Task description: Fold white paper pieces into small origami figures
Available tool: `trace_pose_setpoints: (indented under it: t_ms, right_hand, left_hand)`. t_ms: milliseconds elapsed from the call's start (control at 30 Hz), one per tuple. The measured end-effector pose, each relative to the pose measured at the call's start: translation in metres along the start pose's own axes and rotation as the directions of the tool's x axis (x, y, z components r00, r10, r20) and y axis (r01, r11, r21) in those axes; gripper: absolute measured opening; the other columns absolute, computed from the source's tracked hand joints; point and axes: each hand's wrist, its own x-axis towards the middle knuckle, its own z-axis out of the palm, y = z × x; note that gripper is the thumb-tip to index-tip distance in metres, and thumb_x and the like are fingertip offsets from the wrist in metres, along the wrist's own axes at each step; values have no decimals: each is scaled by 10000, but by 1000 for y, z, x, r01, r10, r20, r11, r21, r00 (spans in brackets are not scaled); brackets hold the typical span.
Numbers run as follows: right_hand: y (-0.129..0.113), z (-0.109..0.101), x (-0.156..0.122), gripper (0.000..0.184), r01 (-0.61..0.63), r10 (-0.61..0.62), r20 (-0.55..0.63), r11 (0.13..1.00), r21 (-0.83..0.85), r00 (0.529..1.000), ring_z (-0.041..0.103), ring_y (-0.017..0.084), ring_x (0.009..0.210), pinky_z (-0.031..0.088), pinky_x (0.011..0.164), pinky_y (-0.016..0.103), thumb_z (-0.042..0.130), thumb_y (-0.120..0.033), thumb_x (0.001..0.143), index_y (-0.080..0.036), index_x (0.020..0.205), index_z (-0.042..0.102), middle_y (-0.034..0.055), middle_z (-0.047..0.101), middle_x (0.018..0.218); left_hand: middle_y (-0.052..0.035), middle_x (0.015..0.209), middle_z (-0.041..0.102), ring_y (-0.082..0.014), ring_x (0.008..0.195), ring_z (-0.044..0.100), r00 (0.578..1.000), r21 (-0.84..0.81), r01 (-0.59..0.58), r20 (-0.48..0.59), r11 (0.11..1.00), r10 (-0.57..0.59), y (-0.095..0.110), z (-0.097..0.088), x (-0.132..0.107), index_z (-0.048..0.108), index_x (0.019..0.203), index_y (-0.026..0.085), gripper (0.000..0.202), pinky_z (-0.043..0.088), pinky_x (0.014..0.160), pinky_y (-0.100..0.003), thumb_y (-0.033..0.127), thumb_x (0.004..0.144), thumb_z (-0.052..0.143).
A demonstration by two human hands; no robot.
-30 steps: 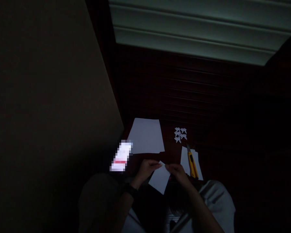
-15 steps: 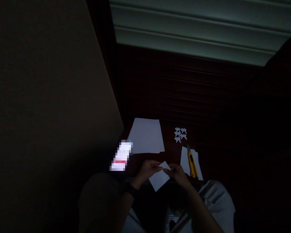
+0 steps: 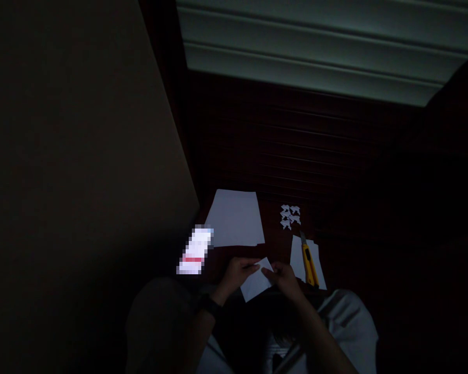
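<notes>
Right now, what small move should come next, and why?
Perhaps the right hand could slide its thumb across the small white four-cornered paper while the left hand steadies it: both hands hold it, and that thumb lies on its upper face.

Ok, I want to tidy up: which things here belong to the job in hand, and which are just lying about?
Job:
Paper, held by the left hand and right hand
Likely the large sheets, small sheets, folded pieces and unheld knife

Lying about:
Bright blurred thing, perhaps a phone
</notes>
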Motion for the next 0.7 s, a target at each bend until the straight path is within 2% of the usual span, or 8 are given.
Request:
trace_pose_setpoints:
  t_ms: [167,467,567,700]
  right_hand:
    - [1,2,2,384,3,-3,-9,1000,-16,1000,454,114,467,328,442,221,633,-522,622,-143,602,577,4,556,530]
    - [6,3,3,355,17,-18,-18,997,-72,1000,395,92,457,283,432,210,638,-496,624,-148,599,570,-19,513,519]
    - [1,2,0,344,25,-23,23,998,-63,999,389,91,459,276,437,211,646,-488,618,-153,597,572,-24,507,524]
    - [-5,1,0,353,10,-8,53,999,-37,999,385,91,465,270,444,209,624,-496,643,-151,584,574,-28,489,514]
  left_hand:
    - [-65,962,676,-217,840,626,1000,17,0,-10,1000,0,4,-1,-1,652,1002,159,335,473,706,-268,328,722,585]
    - [-64,863,701,-222,805,634,991,8,53,-123,999,-51,1,7,2,697,883,155,318,481,688,-268,392,690,610]
    - [-65,844,703,-218,791,635,994,9,59,-97,998,-58,1,7,2,703,854,154,303,481,679,-269,393,695,605]
    - [-69,829,704,-210,771,637,999,30,13,-49,999,-11,2,5,1,708,832,156,279,476,684,-268,378,705,598]
